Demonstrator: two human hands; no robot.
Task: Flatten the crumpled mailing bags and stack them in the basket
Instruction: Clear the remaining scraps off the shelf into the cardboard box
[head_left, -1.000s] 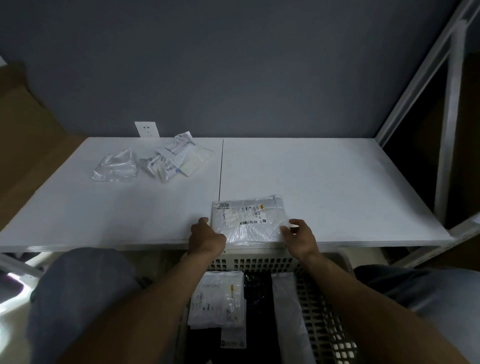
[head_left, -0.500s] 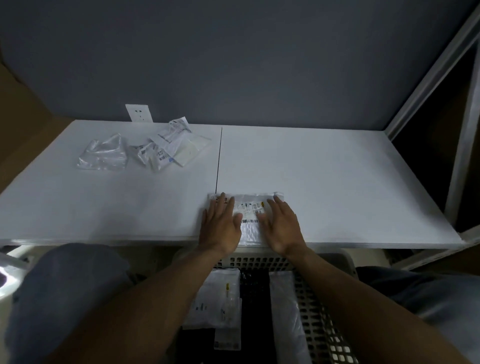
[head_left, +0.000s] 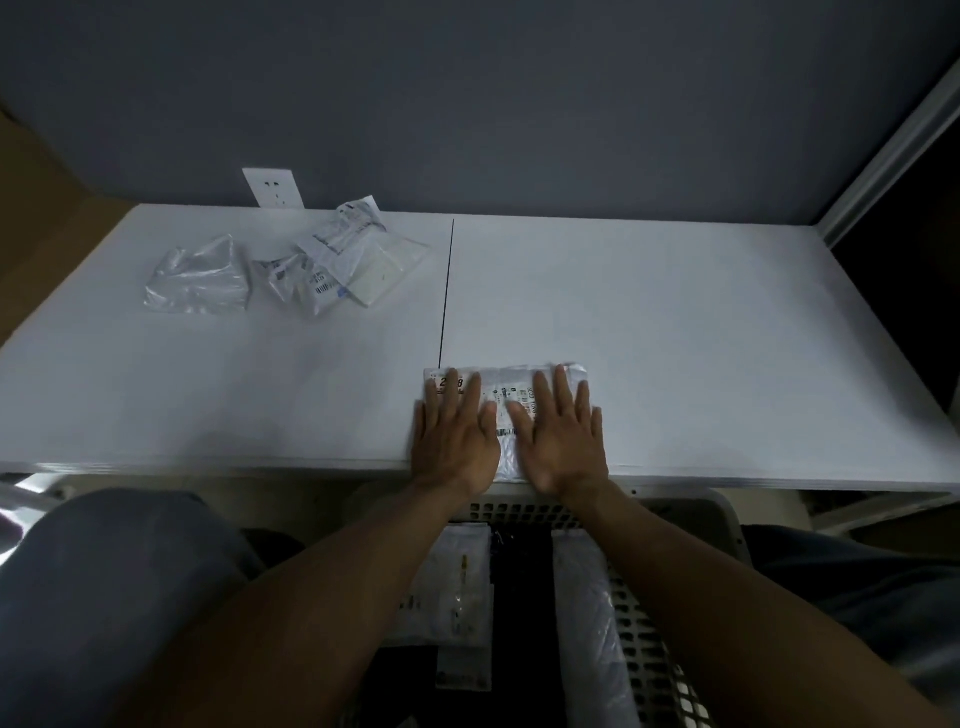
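Your left hand (head_left: 454, 439) and right hand (head_left: 563, 439) lie flat, fingers spread, on the mailing bag (head_left: 511, 384) at the near edge of the table (head_left: 701, 338). Sweep both palms outward, pressing evenly, so trapped air escapes before it goes into the basket (head_left: 652, 644) below.

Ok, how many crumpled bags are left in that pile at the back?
3, it seems: clear bag leftmost, labelled bag in the middle, larger bag on the right. They overlap; another may be hidden.
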